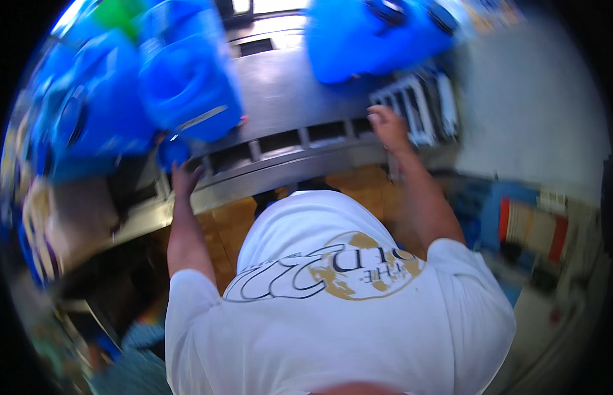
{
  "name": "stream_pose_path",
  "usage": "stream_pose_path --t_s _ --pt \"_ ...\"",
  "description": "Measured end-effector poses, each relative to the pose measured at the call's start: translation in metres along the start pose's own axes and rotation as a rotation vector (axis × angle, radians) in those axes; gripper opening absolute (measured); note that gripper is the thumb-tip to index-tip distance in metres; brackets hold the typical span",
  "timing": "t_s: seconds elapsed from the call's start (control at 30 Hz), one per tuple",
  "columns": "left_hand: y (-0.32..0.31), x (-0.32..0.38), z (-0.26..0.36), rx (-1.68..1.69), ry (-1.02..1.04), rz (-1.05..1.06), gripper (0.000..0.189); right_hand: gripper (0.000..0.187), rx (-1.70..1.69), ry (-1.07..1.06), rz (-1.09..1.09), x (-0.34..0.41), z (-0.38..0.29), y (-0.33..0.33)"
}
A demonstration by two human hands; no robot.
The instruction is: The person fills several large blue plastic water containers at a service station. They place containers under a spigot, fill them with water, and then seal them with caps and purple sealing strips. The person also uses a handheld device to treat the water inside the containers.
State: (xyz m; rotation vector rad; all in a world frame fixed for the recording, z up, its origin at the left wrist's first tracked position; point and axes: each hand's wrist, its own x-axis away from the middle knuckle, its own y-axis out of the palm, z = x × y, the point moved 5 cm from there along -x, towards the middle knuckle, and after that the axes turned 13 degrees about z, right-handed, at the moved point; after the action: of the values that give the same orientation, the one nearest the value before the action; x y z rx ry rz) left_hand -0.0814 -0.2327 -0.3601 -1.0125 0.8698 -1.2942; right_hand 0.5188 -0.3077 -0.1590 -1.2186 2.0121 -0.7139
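Observation:
My left hand (186,178) is at the near edge of a metal work table (281,91). Its fingertips overlap a small round blue object (173,152), perhaps a lid or cup; blur hides whether they grip it. Just behind stands a large blue plastic jug (188,84), with another blue jug (106,98) to its left. My right hand (389,129) is over the table's right end, fingers bent, beside a rack of pale slats (417,108). Whether it holds something small is unclear. Beyond it sits a big blue plastic container (370,44) with dark round caps.
A row of dark slots (281,145) runs along the table's front edge. At the left is a beige box-like object (81,212). A person's blue-green sleeve (133,365) shows at lower left. A red-and-cream box (532,229) lies at right, below a pale grey surface (528,108).

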Motion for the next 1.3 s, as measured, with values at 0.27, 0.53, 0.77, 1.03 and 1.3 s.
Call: stream_pose_path --t_s 0.27,0.53,0.77,1.03,1.3 --pt "0.028 0.027 0.003 -0.072 0.127 -0.156 0.057 0.019 0.317 0.596 -0.012 0.150 0.125 -0.058" --pt "0.010 0.157 0.145 0.338 0.587 -0.211 0.041 0.029 -0.509 1.201 0.445 0.172 0.269 -0.045" --pt "0.049 0.063 0.317 0.119 0.762 -0.132 0.054 0.036 -0.914 1.441 0.716 0.123 0.311 -0.018" --pt "0.042 0.068 0.354 0.173 0.666 -0.032 0.057 0.034 -0.726 1.483 0.613 0.175 0.328 -0.041" --pt "0.061 0.144 0.270 0.083 0.526 -0.262 0.057 0.046 0.582 0.481 0.337 0.148 0.262 -0.101"
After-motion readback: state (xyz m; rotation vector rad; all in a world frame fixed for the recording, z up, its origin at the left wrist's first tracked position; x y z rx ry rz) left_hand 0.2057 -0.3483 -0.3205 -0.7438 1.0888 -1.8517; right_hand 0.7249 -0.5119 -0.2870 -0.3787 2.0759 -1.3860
